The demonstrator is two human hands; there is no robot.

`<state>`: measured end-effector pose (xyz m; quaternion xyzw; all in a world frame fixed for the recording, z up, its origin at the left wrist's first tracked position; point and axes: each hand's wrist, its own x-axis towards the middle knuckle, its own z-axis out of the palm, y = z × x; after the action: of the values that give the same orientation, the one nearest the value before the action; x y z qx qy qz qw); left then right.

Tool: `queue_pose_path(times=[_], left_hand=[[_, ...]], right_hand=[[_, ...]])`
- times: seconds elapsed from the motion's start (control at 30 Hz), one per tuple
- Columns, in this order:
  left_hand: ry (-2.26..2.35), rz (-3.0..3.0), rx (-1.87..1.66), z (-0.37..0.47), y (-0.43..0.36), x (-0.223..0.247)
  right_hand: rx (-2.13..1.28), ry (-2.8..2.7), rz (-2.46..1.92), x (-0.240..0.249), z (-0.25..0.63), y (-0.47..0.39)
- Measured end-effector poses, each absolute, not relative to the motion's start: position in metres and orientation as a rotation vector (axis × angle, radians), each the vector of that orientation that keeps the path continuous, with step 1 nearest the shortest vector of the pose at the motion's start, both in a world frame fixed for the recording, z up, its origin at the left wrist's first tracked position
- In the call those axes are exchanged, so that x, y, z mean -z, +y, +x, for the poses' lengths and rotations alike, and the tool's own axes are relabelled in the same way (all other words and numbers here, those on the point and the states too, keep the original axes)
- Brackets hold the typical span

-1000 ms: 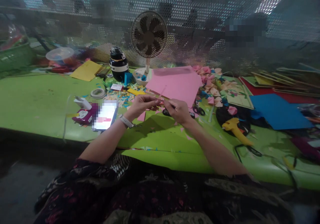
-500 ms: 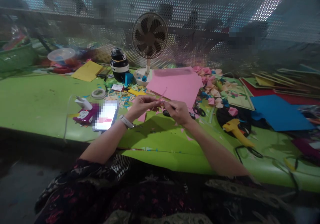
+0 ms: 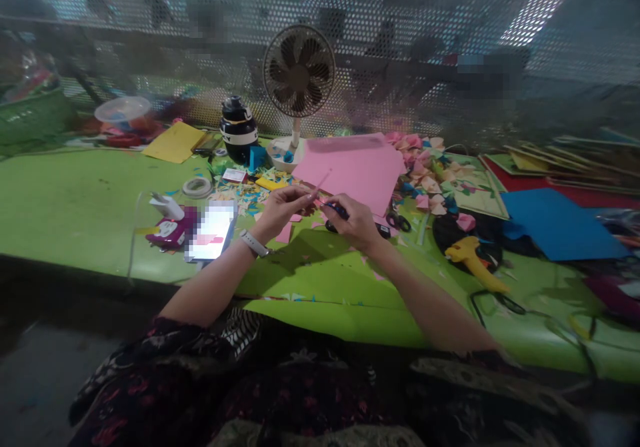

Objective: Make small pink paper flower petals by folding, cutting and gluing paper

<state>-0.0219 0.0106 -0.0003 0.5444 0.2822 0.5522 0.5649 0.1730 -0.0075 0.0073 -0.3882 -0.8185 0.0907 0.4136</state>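
Observation:
My left hand (image 3: 286, 208), with a white watch on the wrist, pinches a narrow pink paper strip (image 3: 324, 179) that sticks up past the fingertips. Close to its right, my right hand (image 3: 354, 222) is closed round what look like small dark-handled scissors (image 3: 338, 209). Their tip points left at the paper, and the fingers hide much of them. Behind both hands lies a large pink paper sheet (image 3: 357, 164). Small pink scraps (image 3: 284, 234) are scattered under and beside the hands on the green table (image 3: 310, 274).
A phone (image 3: 213, 230) and a purple box (image 3: 173, 232) lie to the left. Further back stand a black jar (image 3: 239, 130) and a fan (image 3: 299, 74). Pink paper petals (image 3: 420, 160), black scissor handles (image 3: 399, 221), a yellow glue gun (image 3: 473, 260) and blue sheets (image 3: 560, 224) are at the right.
My left hand has shifted slightly left, and the pink strip rises longer above its fingers. My right hand has turned, so the dark tool handle now shows.

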Motion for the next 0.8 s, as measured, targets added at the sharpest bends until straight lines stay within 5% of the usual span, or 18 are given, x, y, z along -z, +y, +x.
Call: queue_pose_path(times=[0.8], left_hand=[[0.67, 1.197, -1.488, -0.013, 0.008, -0.001]], right_hand=[[-0.45, -2.038, -0.991, 0.002, 0.163, -0.01]])
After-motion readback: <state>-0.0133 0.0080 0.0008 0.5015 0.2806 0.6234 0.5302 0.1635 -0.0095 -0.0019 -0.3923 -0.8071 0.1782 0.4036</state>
